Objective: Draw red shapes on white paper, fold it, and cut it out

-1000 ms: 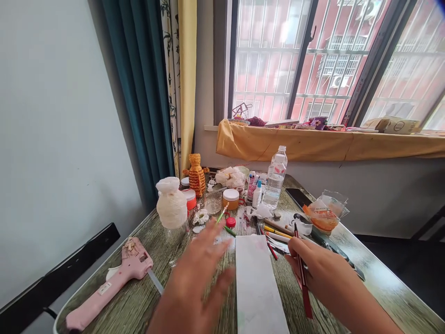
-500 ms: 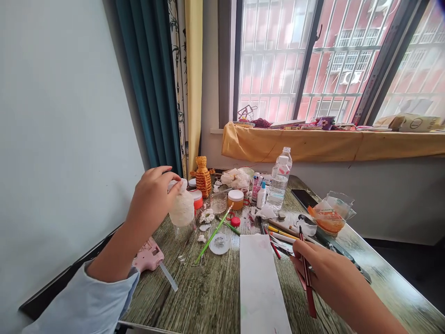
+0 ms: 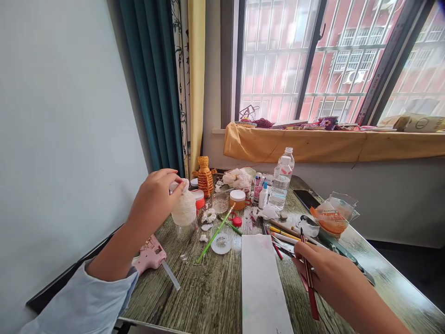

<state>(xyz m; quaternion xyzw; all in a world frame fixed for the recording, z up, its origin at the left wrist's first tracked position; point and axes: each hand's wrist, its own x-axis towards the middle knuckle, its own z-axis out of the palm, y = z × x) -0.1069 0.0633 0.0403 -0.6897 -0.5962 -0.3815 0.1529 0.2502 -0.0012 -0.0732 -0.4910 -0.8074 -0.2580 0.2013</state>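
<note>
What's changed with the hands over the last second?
The left hand moved leftward from above the table's middle onto the top of the white yarn-wrapped jar, its fingers now gripping it. The right hand still holds the red pen; the white paper strip stayed put.

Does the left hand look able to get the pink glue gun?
Probably yes: the left hand sits just above the pink glue gun, nothing between them, but it's on the white wrapped jar.
</note>
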